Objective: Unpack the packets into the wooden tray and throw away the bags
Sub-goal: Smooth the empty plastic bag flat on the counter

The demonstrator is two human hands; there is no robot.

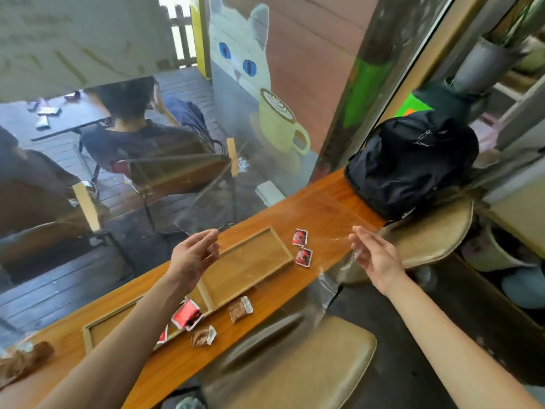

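A clear plastic bag (326, 286) is stretched in the air between my two hands, above the wooden counter. My left hand (193, 256) pinches its left edge and my right hand (376, 256) pinches its right edge. Under the bag lies a wooden tray (281, 246) with nothing in it. Two red packets (300, 237) (304, 257) lie just right of the tray. Near its front corner are more red packets (186, 314) and two brown packets (240, 309) (203, 336). A second wooden tray (97, 327) lies to the left, partly hidden by my left forearm.
A black backpack (410, 163) sits at the counter's far right end. A bag of brown packets (22, 360) lies at the far left. Padded stools (295, 364) stand in front of the counter. A glass pane runs along its back edge.
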